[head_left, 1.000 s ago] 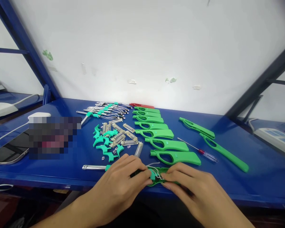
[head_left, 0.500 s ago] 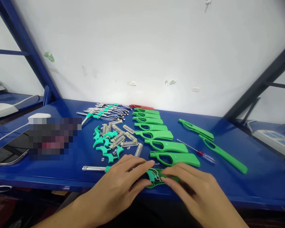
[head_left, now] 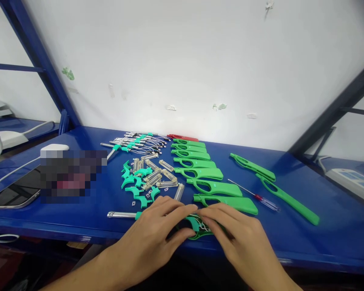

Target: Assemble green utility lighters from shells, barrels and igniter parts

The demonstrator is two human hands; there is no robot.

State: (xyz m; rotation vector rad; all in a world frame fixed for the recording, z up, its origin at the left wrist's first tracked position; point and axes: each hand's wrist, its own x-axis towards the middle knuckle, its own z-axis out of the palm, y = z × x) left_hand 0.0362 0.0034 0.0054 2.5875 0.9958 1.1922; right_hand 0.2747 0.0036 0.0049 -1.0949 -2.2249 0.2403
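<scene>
An open green lighter shell [head_left: 200, 237] lies at the table's front edge, partly covered by both hands. A teal trigger [head_left: 193, 223] and thin white wires [head_left: 204, 227] sit inside it. Out to the left, past my fingers, sticks a silver lighter tube [head_left: 121, 215] with a teal collar. My left hand [head_left: 154, 236] is closed around the shell at the trigger end, thumb below and fingers above. My right hand [head_left: 238, 232] bends over the shell's other end. Its thumb and forefinger are pinched together by the wires; what lies between them is hidden.
Green shells [head_left: 214, 188] line up behind the hands, with a red shell [head_left: 185, 138] at the back. Clear fuel tanks [head_left: 166, 184], teal triggers [head_left: 133, 190] and wired tubes [head_left: 136, 141] lie left. A screwdriver [head_left: 265, 202] and two shell halves [head_left: 291, 198] lie right; a phone [head_left: 15, 190] far left.
My right thumb and forefinger have moved left and slightly up along the shell, nearer the trigger and my left fingertips. My left hand keeps its grip. The view has shifted slightly.
</scene>
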